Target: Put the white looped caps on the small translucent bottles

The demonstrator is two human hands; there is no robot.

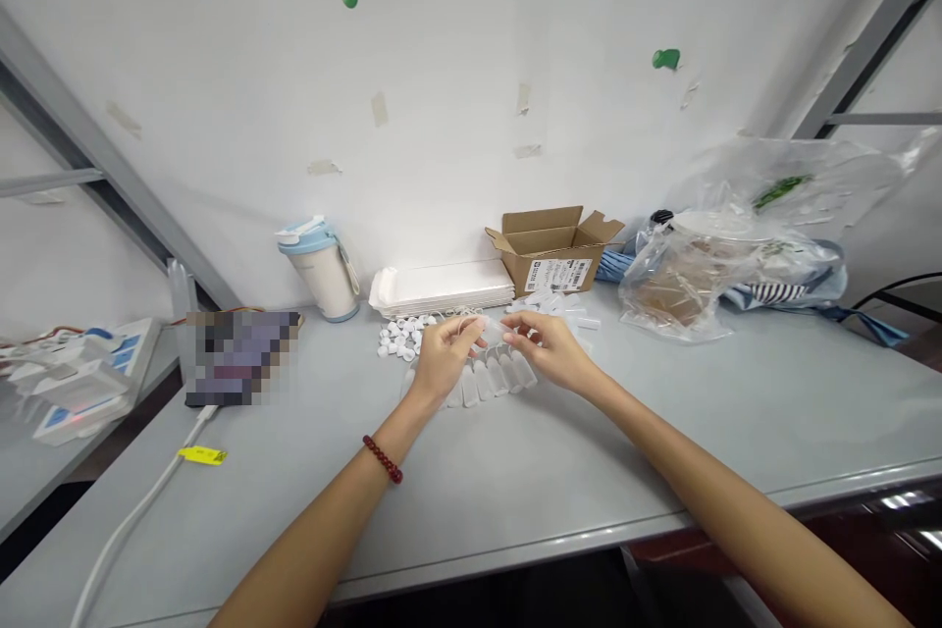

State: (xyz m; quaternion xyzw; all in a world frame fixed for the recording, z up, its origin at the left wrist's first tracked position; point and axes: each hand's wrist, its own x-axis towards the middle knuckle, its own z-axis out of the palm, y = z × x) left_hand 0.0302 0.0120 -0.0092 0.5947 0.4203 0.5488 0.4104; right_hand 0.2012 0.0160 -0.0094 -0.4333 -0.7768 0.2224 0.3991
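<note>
Between my two hands is a small translucent plastic bottle (495, 330), held over the table. My left hand (447, 355), with a dark red bead bracelet on its wrist, pinches the bottle's left end. The fingers of my right hand (549, 345) are closed on its right end. Just below the hands lies a row of similar translucent bottles (486, 381), partly hidden by my left hand. Small white caps (399, 340) are heaped to the left of my left hand. More loose translucent bottles (581, 320) lie behind my right hand.
Behind the hands stand a stack of white trays (448, 287) and an open cardboard box (555, 260). A blue-lidded cup (324, 275), a blurred-out device (239, 358) and a white cable (139, 510) are on the left. Clear plastic bags (684, 285) lie at right.
</note>
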